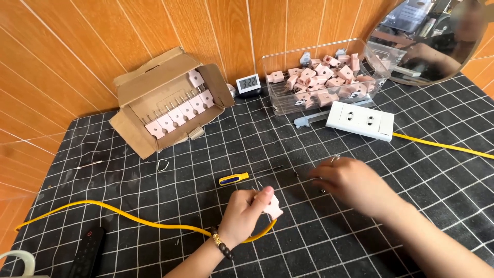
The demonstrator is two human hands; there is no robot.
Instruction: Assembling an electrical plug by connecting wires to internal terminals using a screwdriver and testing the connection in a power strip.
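Observation:
My left hand (246, 212) holds a pale pink plug (272, 206) fitted on the end of a yellow cable (118, 213), a little above the black gridded mat (360, 170). A beaded bracelet sits on that wrist. My right hand (352, 183) rests on the mat to the right, fingers curled over small metal screws (323, 191); whether it grips one is unclear. A screwdriver (234, 178) with a yellow and blue handle lies just beyond the left hand, its shaft pointing toward the right hand.
A cardboard box (135, 110) with rows of pink plugs stands at the back left. A clear plastic bin (272, 98) holds several loose plugs. A white socket strip (363, 120) with its own yellow cable, a small digital clock (248, 84), a round mirror (432, 41) and a black remote (86, 252) are nearby.

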